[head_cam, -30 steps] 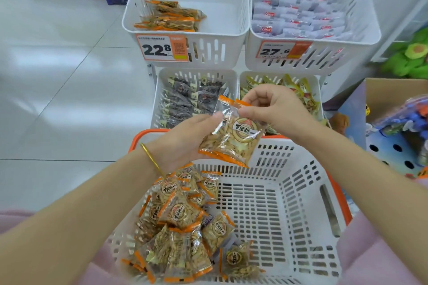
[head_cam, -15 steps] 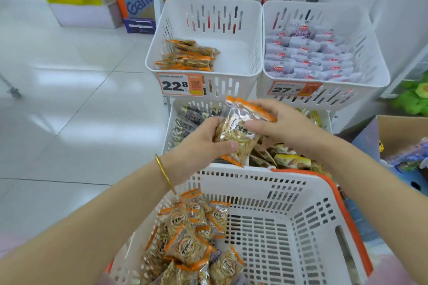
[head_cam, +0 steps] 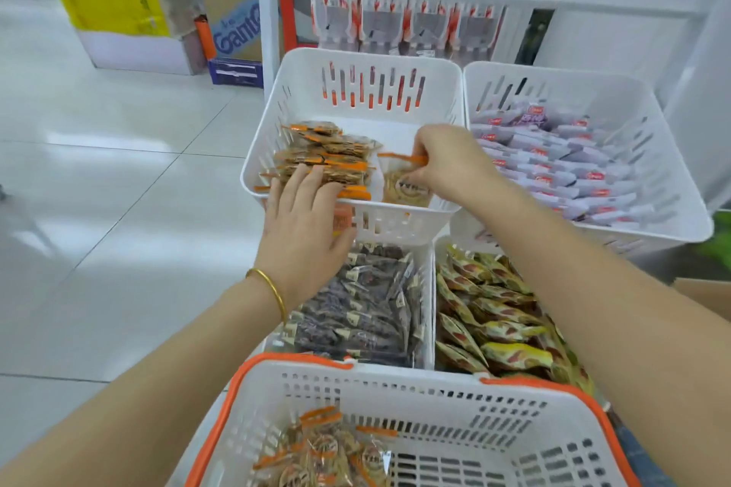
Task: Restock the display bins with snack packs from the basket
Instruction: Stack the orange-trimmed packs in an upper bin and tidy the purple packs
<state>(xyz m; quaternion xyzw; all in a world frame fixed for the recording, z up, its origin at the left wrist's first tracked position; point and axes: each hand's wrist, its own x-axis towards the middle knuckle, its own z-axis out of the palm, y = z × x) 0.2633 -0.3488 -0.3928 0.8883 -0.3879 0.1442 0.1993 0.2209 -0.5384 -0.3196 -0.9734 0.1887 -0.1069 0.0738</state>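
Note:
My right hand (head_cam: pixel 445 164) pinches an orange-edged clear snack pack (head_cam: pixel 403 186) and holds it upright inside the upper left white display bin (head_cam: pixel 356 69). A row of the same packs (head_cam: pixel 328 154) lies at that bin's left. My left hand (head_cam: pixel 304 221) has straight fingers resting over the bin's front rim, touching that row. The white basket with an orange rim (head_cam: pixel 510 399) sits below, nearest me, with several more packs (head_cam: pixel 328 451) in its left corner.
The upper right bin (head_cam: pixel 672 186) holds several white and purple packs. Below are a bin of dark packs (head_cam: pixel 364 312) and a bin of yellow-green packs (head_cam: pixel 498 312). Hanging packets line the shelf behind. Cardboard boxes (head_cam: pixel 118 0) stand on the tiled floor at left.
Both hands have moved from above the basket up to the upper left bin. My right hand carried the pack into the bin; my left hand let go of it and now rests on the rim.

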